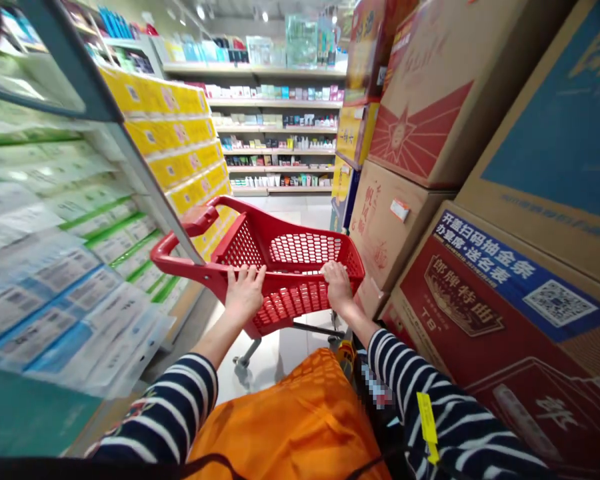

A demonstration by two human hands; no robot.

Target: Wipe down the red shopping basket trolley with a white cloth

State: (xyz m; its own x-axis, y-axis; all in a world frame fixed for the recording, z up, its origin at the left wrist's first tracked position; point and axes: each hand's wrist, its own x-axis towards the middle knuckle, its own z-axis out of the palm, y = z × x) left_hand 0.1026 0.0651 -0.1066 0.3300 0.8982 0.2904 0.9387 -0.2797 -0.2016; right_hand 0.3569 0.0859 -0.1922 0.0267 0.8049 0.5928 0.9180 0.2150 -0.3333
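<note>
A red plastic shopping cart (295, 303) with perforated basket walls stands crosswise in front of me, its handle end to the left. My left hand (245, 291) is closed over the near rim, fingers curled to the inside. Farther right along the same rim, my right hand (337, 283) grips close to the basket's right end. From what shows through the holes and over the rim, I see no goods in the basket. A grey metal pole (150, 173) slants up and left from beside the cart's handle (185, 233).
Stacked cardboard cartons (395, 220) rise close on the right, near the cart's end. Yellow packs (175, 137) and green-white packs (115, 233) are piled on the left. Shelves of small goods (275, 123) cross the far end, beyond pale floor tiles (295, 212). Orange cloth (290, 427) lies below my arms.
</note>
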